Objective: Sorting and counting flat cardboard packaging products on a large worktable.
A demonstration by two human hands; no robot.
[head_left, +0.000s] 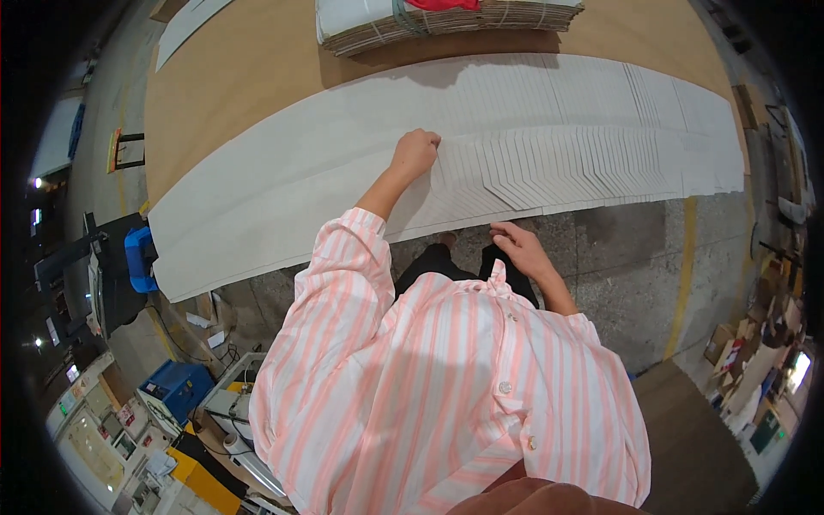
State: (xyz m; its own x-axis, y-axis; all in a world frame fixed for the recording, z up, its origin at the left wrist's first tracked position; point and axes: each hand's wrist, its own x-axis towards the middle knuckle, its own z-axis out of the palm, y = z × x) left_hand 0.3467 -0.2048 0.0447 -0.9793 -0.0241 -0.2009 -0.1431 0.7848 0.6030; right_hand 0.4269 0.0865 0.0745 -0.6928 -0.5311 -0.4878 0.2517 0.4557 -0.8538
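Observation:
A long row of overlapping white cardboard sheets (584, 163) lies fanned across the table, their stepped edges running toward the right. My left hand (415, 154) rests on them near the middle, its fingers curled and pressed together at the left end of the stepped edges. Whatever those fingers pinch, if anything, is hidden. Just off the near edge of the sheets is my right hand (524, 251), fingers partly stretched out and apart, with nothing visible in it.
A strapped stack of folded cardboard (446, 27) with a red item (442, 3) on top sits at the far side of the brown tabletop (257, 69). At the left stand a dark machine with a blue part (140, 260) and a blue box (176, 388). Cartons (730, 343) lie at right.

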